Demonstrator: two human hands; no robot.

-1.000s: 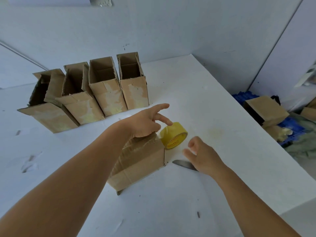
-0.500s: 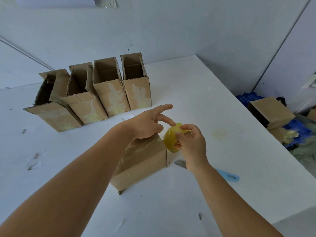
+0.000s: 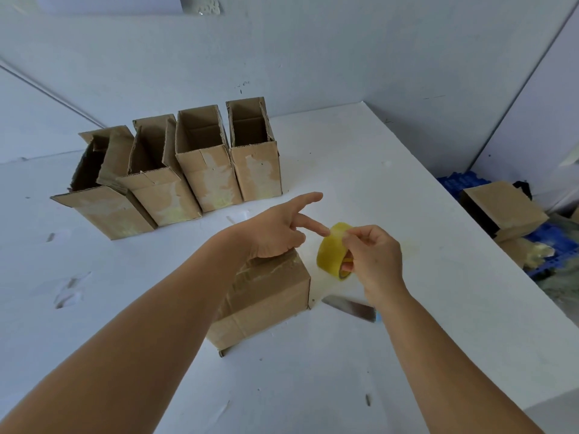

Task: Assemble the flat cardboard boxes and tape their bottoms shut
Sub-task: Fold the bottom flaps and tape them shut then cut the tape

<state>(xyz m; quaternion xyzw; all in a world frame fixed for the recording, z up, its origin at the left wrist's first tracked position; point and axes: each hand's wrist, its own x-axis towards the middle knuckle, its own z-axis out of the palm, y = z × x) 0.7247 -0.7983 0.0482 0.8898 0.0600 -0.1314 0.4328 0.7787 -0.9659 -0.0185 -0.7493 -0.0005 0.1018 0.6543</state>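
Head view: white table (image 3: 360, 170) seen from above, both forearms reaching in from the near edge.
Box in work: cardboard box (image 3: 266, 303) standing on the table near its middle, taped face up, shiny clear tape across the seam.
Left hand: left hand (image 3: 272, 231) rests its heel on the far top edge of that box; fingers straight and spread, forefinger tip touching the tape roll, nothing gripped.
Right hand: right hand (image 3: 374, 261) curled round the yellow tape roll (image 3: 332, 250), fingers through its core, thumb and forefinger pinching at the top rim.
Tape roll position: held up on edge just right of the box, above the table.
Finished row: four open-topped boxes (image 3: 175, 177) standing side by side at the far left of the table, openings upward, pale patches on their near faces.
Blade: knife (image 3: 351, 306) lying flat on the table just right of the box, handle hidden under the right wrist.
Off-table: another cardboard box (image 3: 504, 211) on blue crates (image 3: 551, 242) at the right, below table level.
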